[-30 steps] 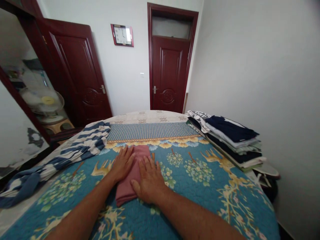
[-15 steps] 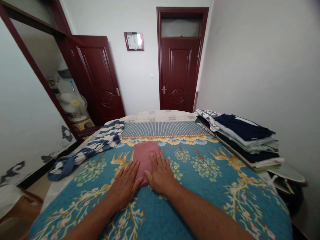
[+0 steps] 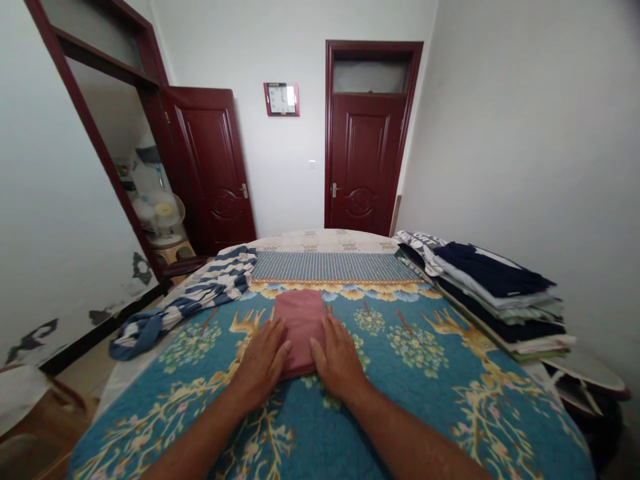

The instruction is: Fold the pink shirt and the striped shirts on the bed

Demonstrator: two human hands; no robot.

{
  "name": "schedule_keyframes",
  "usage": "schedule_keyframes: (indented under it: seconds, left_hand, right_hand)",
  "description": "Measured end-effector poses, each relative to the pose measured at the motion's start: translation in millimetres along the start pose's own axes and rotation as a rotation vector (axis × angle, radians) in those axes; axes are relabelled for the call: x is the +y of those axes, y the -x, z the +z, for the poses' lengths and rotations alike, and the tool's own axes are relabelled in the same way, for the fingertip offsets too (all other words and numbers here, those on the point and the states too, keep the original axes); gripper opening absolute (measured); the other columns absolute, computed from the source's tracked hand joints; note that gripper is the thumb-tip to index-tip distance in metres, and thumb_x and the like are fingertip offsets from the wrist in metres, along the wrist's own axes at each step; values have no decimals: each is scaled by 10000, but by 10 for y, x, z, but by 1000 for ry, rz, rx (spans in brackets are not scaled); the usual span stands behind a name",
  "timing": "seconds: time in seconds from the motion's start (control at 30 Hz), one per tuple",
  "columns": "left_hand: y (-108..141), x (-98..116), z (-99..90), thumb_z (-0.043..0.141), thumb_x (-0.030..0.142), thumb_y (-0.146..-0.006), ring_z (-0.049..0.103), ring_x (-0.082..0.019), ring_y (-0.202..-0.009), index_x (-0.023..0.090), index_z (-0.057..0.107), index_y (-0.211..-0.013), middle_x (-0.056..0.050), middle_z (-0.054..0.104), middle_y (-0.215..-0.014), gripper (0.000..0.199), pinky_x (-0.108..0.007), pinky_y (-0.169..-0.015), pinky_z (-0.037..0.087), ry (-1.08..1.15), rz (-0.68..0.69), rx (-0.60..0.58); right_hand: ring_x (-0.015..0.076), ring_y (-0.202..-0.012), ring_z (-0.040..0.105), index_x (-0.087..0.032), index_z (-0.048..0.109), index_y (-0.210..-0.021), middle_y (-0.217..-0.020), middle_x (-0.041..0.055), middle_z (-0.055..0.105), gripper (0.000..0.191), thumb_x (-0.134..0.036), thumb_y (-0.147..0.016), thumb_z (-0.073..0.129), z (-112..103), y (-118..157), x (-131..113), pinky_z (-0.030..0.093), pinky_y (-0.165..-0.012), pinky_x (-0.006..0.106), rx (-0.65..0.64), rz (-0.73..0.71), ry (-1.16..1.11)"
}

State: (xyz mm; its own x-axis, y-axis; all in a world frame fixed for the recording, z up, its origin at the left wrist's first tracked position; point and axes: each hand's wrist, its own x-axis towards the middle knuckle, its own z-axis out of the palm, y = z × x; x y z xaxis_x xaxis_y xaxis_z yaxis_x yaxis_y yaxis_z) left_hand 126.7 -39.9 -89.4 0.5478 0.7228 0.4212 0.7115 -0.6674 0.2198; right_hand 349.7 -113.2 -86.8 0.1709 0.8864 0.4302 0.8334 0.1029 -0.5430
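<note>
A folded pink cloth (image 3: 300, 327) lies on the teal patterned cover (image 3: 390, 413) in front of me. My left hand (image 3: 260, 363) rests against its left edge, thumb on the cloth. Along the right edge lies my right hand (image 3: 340, 357), its thumb also touching the pink fabric. Both hands are spread rather than gripping, one on each side of the cloth.
A striked blue-and-white striped garment (image 3: 215, 287) lies crumpled at the left. Stacked folded clothes (image 3: 500, 293) stand at the right edge. Beyond the table are two dark red doors, a wall clock (image 3: 282, 99) and a fan (image 3: 159, 208).
My right hand has shifted from on top of the pink cloth to its right edge, uncovering more of it. The camera view has tilted slightly upward.
</note>
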Motion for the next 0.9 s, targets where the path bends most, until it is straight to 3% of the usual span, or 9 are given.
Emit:
schedule_keyframes:
  seconds: [0.17,0.27,0.4,0.57,0.7,0.9]
  left_hand:
    - [-118,355,98,406,470,-1093,399,-340,-1593,157,503,-1637,-153,461,-1703,636,-554,-1297,349,-78,-30,-24]
    - [-79,424,148,434,479,-1070,393,-376,-1593,111,487,-1644,-188,441,-1705,684,-577,-1280,363,-138,-92,-33]
    - [-13,359,207,426,506,-1062,383,-397,-1594,69,502,-1627,-213,417,-1704,718,-590,-1273,370,-184,-110,-52]
    - [47,308,255,437,542,-1059,372,-405,-1595,57,510,-1619,-226,433,-1690,745,-573,-1277,373,-213,-96,-2]
    - [60,322,245,451,571,-1044,385,-422,-1585,40,482,-1634,-248,422,-1691,794,-574,-1276,372,-225,-118,-14]
    - [63,339,225,469,563,-1027,380,-434,-1587,51,460,-1645,-271,412,-1694,803,-593,-1268,368,-194,-152,-30]
  right_hand:
    - [288,-1565,441,-135,494,-1623,-1663,172,492,594,-365,-1079,431,-29,-174,155,385,-1291,530,190,-139,-76]
    - [283,-1586,409,-153,490,-1630,-1679,163,473,587,-340,-1074,457,-54,-239,117,378,-1297,537,213,-262,-45]
    - [307,-1583,414,-110,490,-1626,-1677,193,466,600,-329,-1068,458,28,-380,-57,355,-1302,553,37,-290,20]
    - [380,-1616,334,-77,513,-1603,-1702,222,408,642,-433,-1071,460,169,-732,-205,241,-1318,626,-275,-119,109]
    - [377,-1655,226,-62,414,-1659,-1754,220,302,758,-515,-1052,446,259,-1014,-219,225,-1317,598,-339,6,164]
    - [388,-1624,298,-9,420,-1638,-1726,251,351,817,-571,-1046,395,349,-1296,-154,217,-1317,535,-351,106,198]
